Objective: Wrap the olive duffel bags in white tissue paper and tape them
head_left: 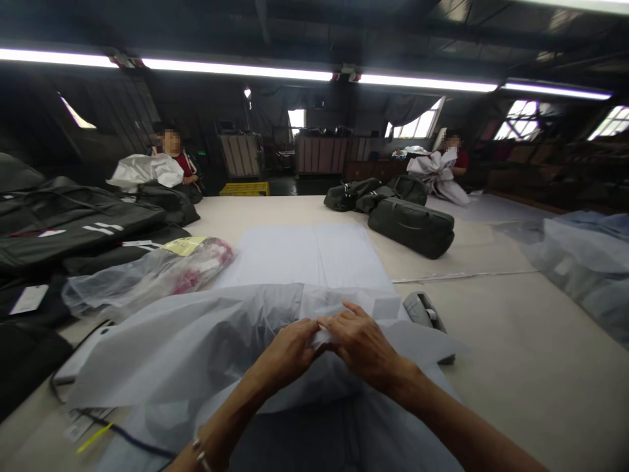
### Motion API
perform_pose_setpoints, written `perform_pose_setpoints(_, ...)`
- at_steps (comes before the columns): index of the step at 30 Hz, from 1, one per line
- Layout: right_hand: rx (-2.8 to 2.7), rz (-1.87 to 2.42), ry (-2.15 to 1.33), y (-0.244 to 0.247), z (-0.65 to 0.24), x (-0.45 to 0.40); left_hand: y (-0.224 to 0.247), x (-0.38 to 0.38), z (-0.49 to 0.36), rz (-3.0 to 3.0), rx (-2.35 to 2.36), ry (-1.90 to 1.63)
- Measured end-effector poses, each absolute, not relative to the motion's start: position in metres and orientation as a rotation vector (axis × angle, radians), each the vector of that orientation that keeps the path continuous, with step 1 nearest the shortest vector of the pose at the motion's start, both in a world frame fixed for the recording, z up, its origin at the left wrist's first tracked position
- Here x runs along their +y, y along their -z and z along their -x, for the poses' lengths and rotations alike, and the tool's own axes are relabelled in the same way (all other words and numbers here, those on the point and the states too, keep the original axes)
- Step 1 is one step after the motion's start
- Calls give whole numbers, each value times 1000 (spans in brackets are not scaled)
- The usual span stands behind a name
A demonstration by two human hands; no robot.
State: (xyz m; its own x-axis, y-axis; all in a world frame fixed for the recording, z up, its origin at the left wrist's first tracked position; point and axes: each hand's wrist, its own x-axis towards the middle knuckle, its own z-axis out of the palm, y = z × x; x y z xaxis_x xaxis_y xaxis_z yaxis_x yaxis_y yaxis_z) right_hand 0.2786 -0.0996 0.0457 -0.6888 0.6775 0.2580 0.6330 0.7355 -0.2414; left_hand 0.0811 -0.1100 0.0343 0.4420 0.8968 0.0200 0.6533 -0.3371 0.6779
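Sheeting on beige table, strip lights above

The surface is broad, pale and matte. Dark bags heap along its left edge, a clear plastic bag just beside them. More dark bags lie toward the far edge, translucent sheeting along the right. Whitish sheets spread from the middle toward the near edge, a grey device beside them.

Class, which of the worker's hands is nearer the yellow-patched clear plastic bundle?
Left: the left hand is right of the plastic bundle and lower in the picture; the right hand is farther right.
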Motion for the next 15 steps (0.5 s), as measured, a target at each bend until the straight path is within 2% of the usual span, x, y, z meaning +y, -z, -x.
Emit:
perform_pose_setpoints(5,-2662,1100,-251,-42,-282,-79,-40,-90,-42,-2158,1241,-502)
perform_pose_setpoints(10,-2737,1120,-283,-55,-284,-82,7,-66,-30,-2669,1339,-242)
perform_pose_setpoints(15,-2785,1122,-337,-63,-280,-90,41,-66,-40,-2759,1365,-163)
